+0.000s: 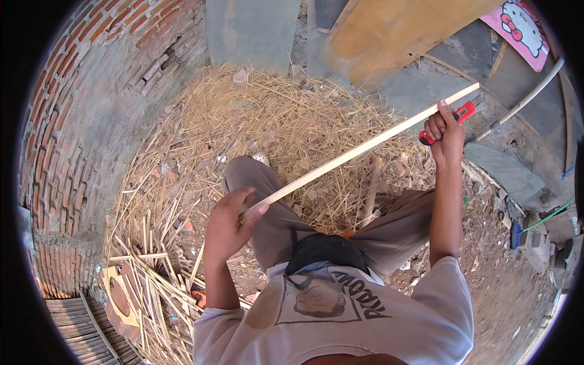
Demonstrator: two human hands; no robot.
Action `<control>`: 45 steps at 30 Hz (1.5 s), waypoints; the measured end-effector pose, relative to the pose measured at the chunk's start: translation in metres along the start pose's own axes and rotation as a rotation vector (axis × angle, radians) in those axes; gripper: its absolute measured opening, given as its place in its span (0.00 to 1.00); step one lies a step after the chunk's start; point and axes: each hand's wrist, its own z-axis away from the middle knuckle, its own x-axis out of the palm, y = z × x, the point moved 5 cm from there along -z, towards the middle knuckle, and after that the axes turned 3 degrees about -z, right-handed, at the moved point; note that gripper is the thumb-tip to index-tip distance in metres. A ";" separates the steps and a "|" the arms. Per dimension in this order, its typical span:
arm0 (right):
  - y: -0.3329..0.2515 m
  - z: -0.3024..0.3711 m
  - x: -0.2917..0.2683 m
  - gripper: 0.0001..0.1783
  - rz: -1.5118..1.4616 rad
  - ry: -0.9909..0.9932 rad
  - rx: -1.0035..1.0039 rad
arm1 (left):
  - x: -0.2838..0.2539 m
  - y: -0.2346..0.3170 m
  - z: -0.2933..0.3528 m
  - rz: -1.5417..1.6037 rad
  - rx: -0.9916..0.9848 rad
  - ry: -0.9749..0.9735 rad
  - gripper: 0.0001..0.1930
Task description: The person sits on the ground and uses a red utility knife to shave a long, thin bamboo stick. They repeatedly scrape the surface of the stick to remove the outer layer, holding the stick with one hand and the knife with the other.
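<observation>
A long, pale wooden strip slants across my lap, its far end up to the right. My left hand is closed on the strip's near end, with the thumb along its edge. Near the far end, my right hand has its thumb against the strip. That same hand has its fingers wrapped round a red and black utility knife, which crosses the hand beside the strip. Whether the knife's blade is out, I cannot tell.
Straw-like shavings cover the ground ahead. Loose wooden strips lie at lower left, beside an orange object. A brick wall rises on the left. Boards and a pale pipe are at upper right.
</observation>
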 end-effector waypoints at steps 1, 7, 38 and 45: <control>-0.002 -0.004 0.001 0.14 0.019 -0.002 -0.008 | 0.015 -0.009 0.004 0.205 -0.088 -0.205 0.10; 0.005 -0.043 0.003 0.17 0.065 -0.128 0.095 | 0.078 -0.010 0.027 0.592 -0.157 -0.455 0.12; 0.109 -0.006 0.017 0.29 1.255 -0.388 -0.079 | 0.184 0.038 -0.027 0.880 -0.371 -0.311 0.14; 0.131 0.058 0.049 0.32 1.366 -0.779 -0.158 | 0.159 0.049 -0.057 0.667 -0.278 -0.121 0.12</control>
